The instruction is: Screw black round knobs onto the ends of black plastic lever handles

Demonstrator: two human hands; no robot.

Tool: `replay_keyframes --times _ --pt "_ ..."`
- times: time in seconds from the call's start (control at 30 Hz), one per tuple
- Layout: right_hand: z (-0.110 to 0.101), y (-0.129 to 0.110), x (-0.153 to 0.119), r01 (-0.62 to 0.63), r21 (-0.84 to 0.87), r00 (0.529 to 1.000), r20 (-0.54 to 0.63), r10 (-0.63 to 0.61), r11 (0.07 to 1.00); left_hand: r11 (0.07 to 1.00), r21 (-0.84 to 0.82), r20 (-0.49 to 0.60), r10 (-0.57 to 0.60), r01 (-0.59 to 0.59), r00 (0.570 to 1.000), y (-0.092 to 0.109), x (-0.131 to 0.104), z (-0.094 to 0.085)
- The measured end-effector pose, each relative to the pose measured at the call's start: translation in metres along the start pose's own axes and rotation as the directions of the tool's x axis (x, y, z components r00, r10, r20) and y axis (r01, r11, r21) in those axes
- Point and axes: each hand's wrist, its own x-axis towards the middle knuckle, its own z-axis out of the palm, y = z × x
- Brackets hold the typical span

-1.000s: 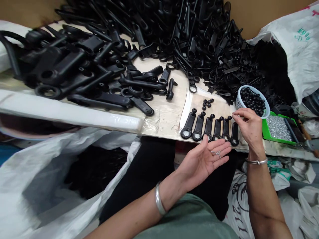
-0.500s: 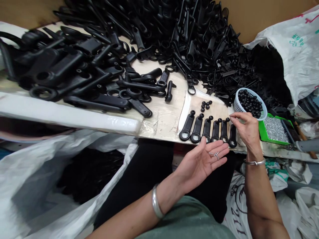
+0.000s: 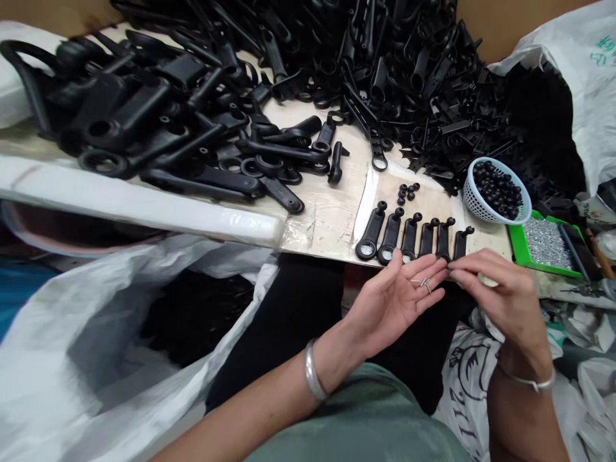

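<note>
My left hand [image 3: 399, 295] lies palm up with several small metal pins [image 3: 423, 283] resting on its fingers. Beside its fingertips, my right hand [image 3: 500, 289] has thumb and forefinger pinched together; whatever is between them is too small to make out. Several black crank-shaped handles [image 3: 371, 231] stand in a row at the table's front edge, each with a small knob end at the top. My fingers partly cover the lower ends of some. Above the row sits a small group of black balls [image 3: 408, 192].
A pale blue basket [image 3: 469, 202] of black balls stands right of the row, beside a green tray [image 3: 520, 247] of metal pins. Large piles of black parts [image 3: 192, 96] cover the back and left. A white padded bar [image 3: 144, 202] runs along the left edge.
My right hand has moved down from the knob ends toward my left fingertips, still pinched. My left hand stays palm up with pins on it. The view has shifted slightly.
</note>
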Motion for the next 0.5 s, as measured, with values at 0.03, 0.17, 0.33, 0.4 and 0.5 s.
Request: replay_keyframes --times 0.03,0.17,0.33,0.4,0.5 --pt "0.004 -0.007 -0.006 0.017 0.007 1.0 0.018 -0.017 1.0 1.0 -0.003 -0.006 0.003 -0.003 1.0 0.0 0.0 0.001" --pt "0.024 -0.02 -0.021 0.05 -0.118 0.999 -0.003 -0.05 0.992 1.0 -0.007 -0.026 0.012 -0.012 1.0 -0.001 -0.001 0.004" --pt "0.029 -0.023 -0.027 0.07 -0.22 0.997 0.029 -0.066 0.973 1.0 -0.015 -0.029 0.01 -0.01 1.0 -0.002 -0.002 0.004" --pt "0.026 -0.023 -0.027 0.086 -0.23 0.996 0.043 -0.078 0.969 1.0 -0.017 -0.024 0.009 -0.01 1.0 -0.002 -0.001 0.002" --pt "0.019 -0.019 -0.023 0.069 -0.139 0.998 0.018 -0.067 0.988 1.0 -0.02 -0.01 0.005 -0.006 1.0 -0.003 0.0 -0.002"
